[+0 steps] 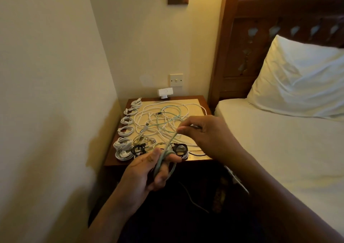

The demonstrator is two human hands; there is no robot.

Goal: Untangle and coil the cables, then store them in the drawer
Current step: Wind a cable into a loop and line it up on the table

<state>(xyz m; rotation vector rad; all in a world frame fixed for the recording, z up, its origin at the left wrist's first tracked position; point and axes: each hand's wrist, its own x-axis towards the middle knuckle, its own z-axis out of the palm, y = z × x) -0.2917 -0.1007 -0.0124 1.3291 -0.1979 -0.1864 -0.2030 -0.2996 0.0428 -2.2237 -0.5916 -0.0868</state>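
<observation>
Wedged between wall and bed [279,149], a bench [193,102] lies before us. Nearest, our left hand [147,170] grips green cable [170,140] loops wound round its fingers; our right hand [204,134] pinches the strand just above. Beyond, loose cables [147,118] sprawl tangled on the bench, white coils [126,131] lining its left edge.

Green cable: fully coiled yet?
Partly coiled. Green cable loops round the left hand; the right hand pinches it; the rest lies spread on the nightstand.

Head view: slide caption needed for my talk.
Left hand holds half-coiled mint-green cable while right hand pinches its strand above a nightstand of tangled cables.
</observation>
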